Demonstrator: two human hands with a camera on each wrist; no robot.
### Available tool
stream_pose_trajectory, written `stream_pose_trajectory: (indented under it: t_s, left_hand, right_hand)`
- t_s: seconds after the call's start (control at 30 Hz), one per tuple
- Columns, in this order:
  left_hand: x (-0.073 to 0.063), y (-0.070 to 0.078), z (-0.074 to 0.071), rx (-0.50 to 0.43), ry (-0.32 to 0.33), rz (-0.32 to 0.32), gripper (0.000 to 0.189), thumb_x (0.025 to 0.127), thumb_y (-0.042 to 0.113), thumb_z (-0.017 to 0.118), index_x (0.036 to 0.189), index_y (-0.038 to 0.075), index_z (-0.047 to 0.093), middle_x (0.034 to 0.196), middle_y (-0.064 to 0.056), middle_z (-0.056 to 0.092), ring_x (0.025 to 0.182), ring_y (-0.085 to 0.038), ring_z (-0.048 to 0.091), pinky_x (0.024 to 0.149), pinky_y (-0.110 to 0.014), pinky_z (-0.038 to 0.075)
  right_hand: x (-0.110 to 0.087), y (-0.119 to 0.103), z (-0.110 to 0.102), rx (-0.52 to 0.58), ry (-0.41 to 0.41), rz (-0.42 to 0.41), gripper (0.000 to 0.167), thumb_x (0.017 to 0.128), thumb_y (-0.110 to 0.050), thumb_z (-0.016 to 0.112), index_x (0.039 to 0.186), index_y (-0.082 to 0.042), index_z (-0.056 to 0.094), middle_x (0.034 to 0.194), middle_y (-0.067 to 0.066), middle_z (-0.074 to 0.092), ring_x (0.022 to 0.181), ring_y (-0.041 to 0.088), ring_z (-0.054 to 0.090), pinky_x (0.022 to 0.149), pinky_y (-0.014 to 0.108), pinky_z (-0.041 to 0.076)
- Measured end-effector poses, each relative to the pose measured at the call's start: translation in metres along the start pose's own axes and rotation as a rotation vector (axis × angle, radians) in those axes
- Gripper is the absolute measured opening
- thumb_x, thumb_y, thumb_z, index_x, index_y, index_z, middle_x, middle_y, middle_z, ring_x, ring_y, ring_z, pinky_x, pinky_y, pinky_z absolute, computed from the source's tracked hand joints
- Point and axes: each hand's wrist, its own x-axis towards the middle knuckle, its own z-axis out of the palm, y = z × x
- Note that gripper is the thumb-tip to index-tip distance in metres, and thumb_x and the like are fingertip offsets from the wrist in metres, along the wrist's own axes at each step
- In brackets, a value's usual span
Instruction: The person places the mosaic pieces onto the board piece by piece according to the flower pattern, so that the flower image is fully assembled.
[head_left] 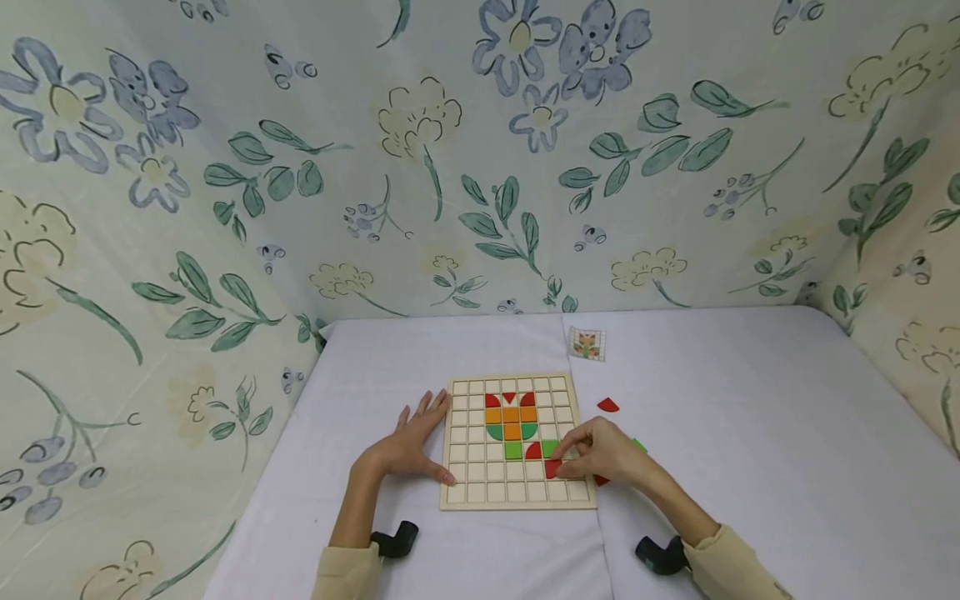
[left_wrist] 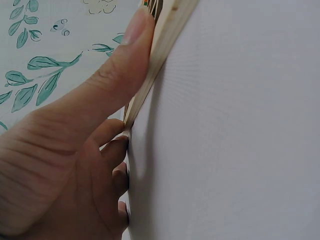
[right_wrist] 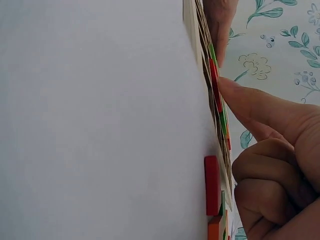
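Observation:
A square wooden grid board (head_left: 517,506) lies on the white-covered table, with red, orange and green pieces in some cells. Along its left edge rests my left hand (head_left: 405,442), fingers spread, thumb at the lower left; the left wrist view shows the thumb (left_wrist: 120,70) against the wooden rim. Over the board's lower right, my right hand (head_left: 603,454) pinches a red piece (head_left: 552,469) at a cell, thumb and index finger on it. Its other fingers are curled in the right wrist view. Beside that piece are a light green square (head_left: 550,448) and a red quarter-round piece (head_left: 533,451).
A small picture card (head_left: 588,343) lies behind the board. To the right are a red fan-shaped piece (head_left: 608,405) and a green piece (head_left: 639,445) partly hidden by my right hand. The right wrist view shows loose red (right_wrist: 212,185) and orange (right_wrist: 214,227) pieces near the board's edge.

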Motion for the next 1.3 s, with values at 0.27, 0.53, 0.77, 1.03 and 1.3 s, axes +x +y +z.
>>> stream_pose_trajectory:
  t_s: [0.27, 0.53, 0.77, 1.03, 1.3]
  left_hand:
    - [0.001, -0.001, 0.001, 0.001, -0.003, -0.007, 0.136, 0.063, 0.043, 0.098, 0.167, 0.011, 0.016, 0.176, -0.005, 0.009, 0.164, -0.033, -0.004, 0.132, -0.061, -0.005]
    - [0.002, -0.002, 0.0, 0.003, -0.006, -0.007, 0.136, 0.063, 0.043, 0.098, 0.167, 0.011, 0.016, 0.176, -0.005, 0.007, 0.164, -0.032, -0.005, 0.132, -0.061, -0.006]
    - [0.001, -0.002, 0.0, -0.004, -0.002, -0.006, 0.136, 0.063, 0.043, 0.098, 0.167, 0.012, 0.017, 0.176, -0.005, 0.008, 0.164, -0.031, -0.005, 0.132, -0.061, -0.006]
    - [0.0, -0.002, 0.001, -0.02, -0.007, 0.006, 0.135, 0.063, 0.042, 0.098, 0.166, 0.009, 0.017, 0.176, -0.008, 0.008, 0.164, -0.034, -0.004, 0.131, -0.062, -0.005]
    - [0.0, -0.003, 0.001, -0.019, -0.013, -0.004, 0.137, 0.063, 0.044, 0.098, 0.167, 0.012, 0.013, 0.176, -0.004, 0.005, 0.164, -0.03, -0.007, 0.132, -0.059, -0.007]
  right_hand:
    - [0.001, 0.003, 0.0, 0.025, -0.034, -0.001, 0.014, 0.083, -0.015, 0.086, 0.095, -0.008, 0.082, 0.053, -0.007, 0.034, 0.048, 0.006, 0.029, 0.046, 0.017, 0.02]
    - [0.001, 0.003, -0.012, 0.023, -0.006, 0.075, 0.016, 0.084, -0.021, 0.086, 0.097, -0.012, 0.083, 0.057, -0.005, 0.035, 0.053, 0.01, 0.033, 0.048, 0.019, 0.022]
    - [-0.008, 0.005, -0.036, -0.005, 0.054, 0.109, 0.02, 0.087, -0.023, 0.083, 0.102, -0.01, 0.082, 0.065, -0.002, 0.037, 0.063, 0.013, 0.038, 0.052, 0.021, 0.025]
    - [-0.027, 0.018, -0.055, -0.03, 0.1, 0.16, 0.022, 0.085, -0.021, 0.085, 0.104, -0.009, 0.081, 0.063, -0.003, 0.031, 0.062, 0.011, 0.034, 0.054, 0.022, 0.026]
    - [-0.044, 0.037, -0.064, -0.05, 0.125, 0.216, 0.03, 0.083, -0.018, 0.087, 0.11, -0.009, 0.081, 0.063, -0.004, 0.029, 0.063, 0.011, 0.031, 0.056, 0.025, 0.025]
